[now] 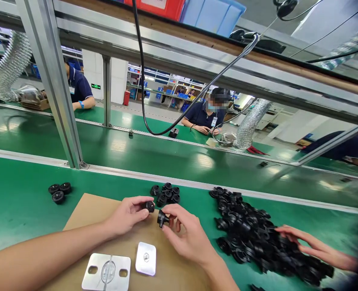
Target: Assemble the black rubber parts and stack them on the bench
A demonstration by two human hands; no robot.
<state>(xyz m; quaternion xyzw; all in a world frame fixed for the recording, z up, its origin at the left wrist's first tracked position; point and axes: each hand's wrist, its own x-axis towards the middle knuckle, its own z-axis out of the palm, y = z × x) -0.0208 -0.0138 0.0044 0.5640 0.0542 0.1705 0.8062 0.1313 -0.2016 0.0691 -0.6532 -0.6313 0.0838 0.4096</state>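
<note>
My left hand [132, 214] pinches a small round black plastic part [150, 206] between thumb and fingers. Close beside it, my right hand [185, 228] grips a black plastic fitting with a short side spout [162, 218]. The two parts are held apart, with a small gap between them. Below my hands, on a brown cardboard sheet [84, 214], lie a slotted metal plate [106, 271] with a round recess and a smaller square metal block [145, 258]. Just beyond my hands sits a small cluster of black parts [167, 194].
A large heap of black parts [248, 230] covers the right of the green bench [18, 202], and another person's hand [312, 244] reaches into it. Several black round parts [58, 197] lie at the left. A metal post [56, 89] and a hanging black cable [142, 81] stand ahead.
</note>
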